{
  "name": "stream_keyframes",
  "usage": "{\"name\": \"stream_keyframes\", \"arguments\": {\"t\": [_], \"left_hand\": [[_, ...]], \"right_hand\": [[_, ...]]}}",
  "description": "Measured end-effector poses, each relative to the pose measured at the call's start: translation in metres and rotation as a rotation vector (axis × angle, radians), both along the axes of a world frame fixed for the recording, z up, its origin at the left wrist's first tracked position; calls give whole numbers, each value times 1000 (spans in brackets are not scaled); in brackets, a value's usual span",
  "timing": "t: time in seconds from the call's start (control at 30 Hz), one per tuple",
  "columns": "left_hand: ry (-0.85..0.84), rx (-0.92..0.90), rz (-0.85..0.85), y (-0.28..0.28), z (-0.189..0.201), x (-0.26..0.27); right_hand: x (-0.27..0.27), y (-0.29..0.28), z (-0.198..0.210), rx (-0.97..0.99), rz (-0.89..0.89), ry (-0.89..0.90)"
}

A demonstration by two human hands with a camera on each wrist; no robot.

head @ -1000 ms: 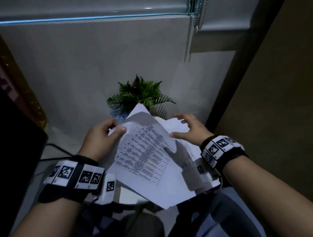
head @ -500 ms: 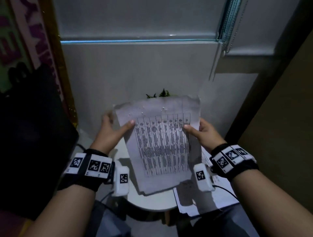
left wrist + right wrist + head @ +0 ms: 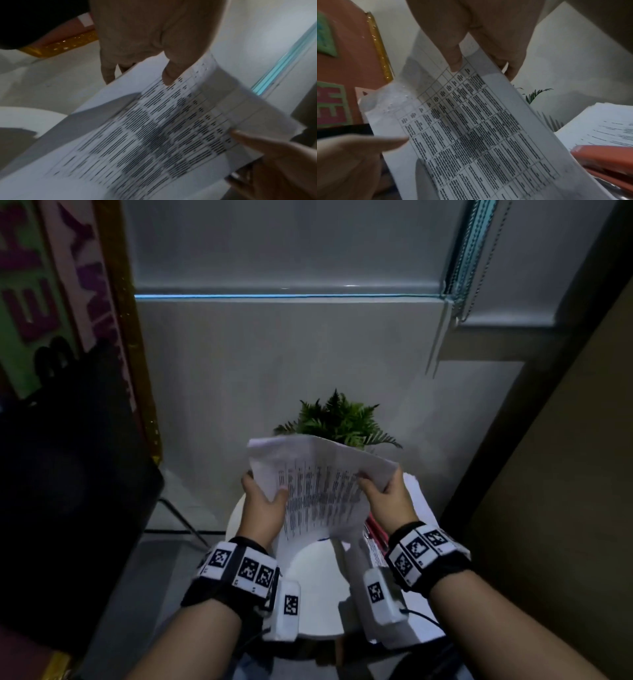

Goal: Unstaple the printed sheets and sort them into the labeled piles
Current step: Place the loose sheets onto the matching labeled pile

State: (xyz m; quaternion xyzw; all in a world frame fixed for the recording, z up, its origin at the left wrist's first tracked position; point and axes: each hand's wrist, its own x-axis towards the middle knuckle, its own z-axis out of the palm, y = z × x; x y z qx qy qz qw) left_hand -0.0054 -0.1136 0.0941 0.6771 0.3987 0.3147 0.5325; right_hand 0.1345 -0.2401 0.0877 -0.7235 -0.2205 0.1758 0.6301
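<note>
Room: a dim corner with a pale grey wall (image 3: 274,364), a window blind with a bead chain at upper right, and a framed board with coloured letters at left.
Surface: a small round white table (image 3: 318,587) below the hands, with a potted fern (image 3: 337,419) at its far edge.
Sheets: the printed sheets (image 3: 322,491), carrying a ruled table of dense text, are held up above the table, bowed in the middle and tilted away at the top.
Left hand: the left hand (image 3: 262,501) pinches the left edge, thumb on the printed face, fingers curled behind the paper.
Right hand: the right hand (image 3: 388,499) pinches the right edge in the same way, thumb in front and fingers behind.
Staple marks: in the wrist views the top margin (image 3: 392,100) looks crinkled and pricked; whether a staple still sits there I cannot tell.
Other items: a paper pile (image 3: 607,129) lies on the right of the table, with an orange-red tool (image 3: 606,161) just beside it, likely a stapler or remover.
Risk, tearing: if a staple remains, pulling the two edges apart would probably rip the weakened margin.
Risk, slipping: the hold is on the edges only, so a loose page could slide out and fall past the small table.
Risk, missorting: the light is poor and no labels show, so a sheet might land on the wrong pile.
</note>
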Motion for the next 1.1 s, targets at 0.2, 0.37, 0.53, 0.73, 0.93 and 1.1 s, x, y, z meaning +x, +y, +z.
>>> {"name": "stream_keyframes", "arguments": {"t": [0.2,0.37,0.53,0.73,0.93,1.1], "left_hand": [[20,5,40,8,-10,10],[124,142,-5,24,-11,12],[241,569,-252,30,20,12],[384,634,-111,32,-1,-3],[14,-30,167,63,-44,-40],[-82,-209,151,63,-60,-32]], "right_hand": [[3,10,11,-2,-11,-51],[11,10,22,-28,-138,-251],[27,13,57,-362,54,-867],[26,2,44,-213,135,-278],[35,-24,17,-107,-2,9],[32,-26,-21,-93,-59,150]]}}
